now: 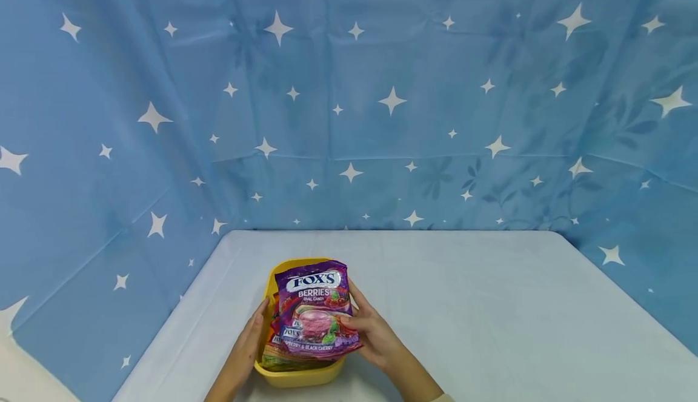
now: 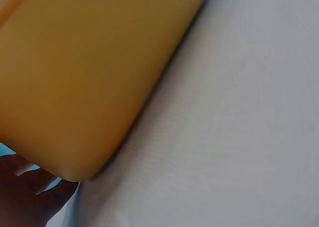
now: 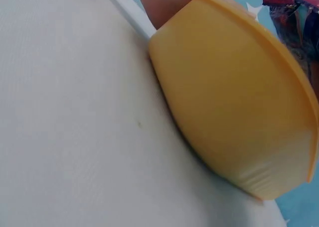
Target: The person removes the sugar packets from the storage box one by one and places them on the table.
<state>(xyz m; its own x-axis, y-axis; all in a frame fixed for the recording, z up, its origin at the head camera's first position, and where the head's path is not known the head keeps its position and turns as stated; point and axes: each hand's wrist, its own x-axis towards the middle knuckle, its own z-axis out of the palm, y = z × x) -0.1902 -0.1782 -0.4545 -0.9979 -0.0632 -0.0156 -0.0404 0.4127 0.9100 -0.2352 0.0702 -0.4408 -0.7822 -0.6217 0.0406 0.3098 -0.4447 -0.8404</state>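
Observation:
My right hand (image 1: 376, 335) grips a purple Fox's Berries candy bag (image 1: 313, 308) by its right side, with the thumb on the front and the other fingers largely behind it. The bag is over a yellow plastic basket (image 1: 300, 379), printed face toward the head camera. Beneath it, more candy bags (image 1: 283, 362) in red, orange and green lie partly hidden inside the basket. Along the basket's left rim rests my left hand (image 1: 245, 344), its fingers extended. In the right wrist view, part of a hand (image 3: 164, 5) touches the basket's end, and the dark bag (image 3: 299, 25) shows past the rim.
The basket stands on a table with a white cover (image 1: 463, 305), left of the middle. Behind and beside the table hangs a blue curtain (image 1: 349, 117) with white stars.

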